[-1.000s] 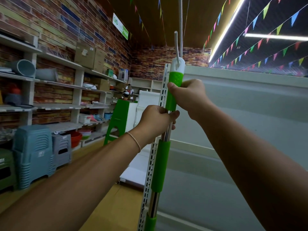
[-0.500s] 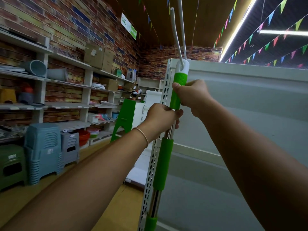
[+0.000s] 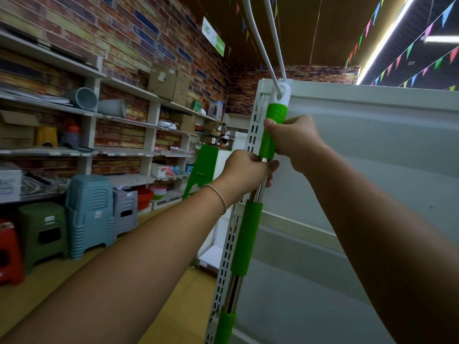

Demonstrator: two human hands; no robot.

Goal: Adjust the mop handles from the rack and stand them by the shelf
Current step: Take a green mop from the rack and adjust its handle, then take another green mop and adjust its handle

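Observation:
A mop handle [image 3: 244, 244] stands nearly upright in front of me, a steel tube with green foam sleeves and a white cap at the top. My right hand [image 3: 295, 142] grips the uppermost green sleeve just below the cap. My left hand [image 3: 246, 172] is closed around the bare steel section right beneath it. The cap hangs on a thin white hook [image 3: 270, 38] that comes down from above. Directly behind the handle is the white shelf unit [image 3: 372, 150] with its slotted upright [image 3: 250, 135]. The handle's lower end runs out of view.
Stacked plastic stools [image 3: 89, 214] in blue, grey, green and red line the floor at left below wall shelves [image 3: 124, 150] full of goods. A green stand [image 3: 203, 165] sits farther down the aisle. Yellow floor [image 3: 178, 306] lies between.
The view has tilted down and left, so the handle sits lower and more to the right. Both hands keep the same grips on the handle; the cap has turned slightly on the hook.

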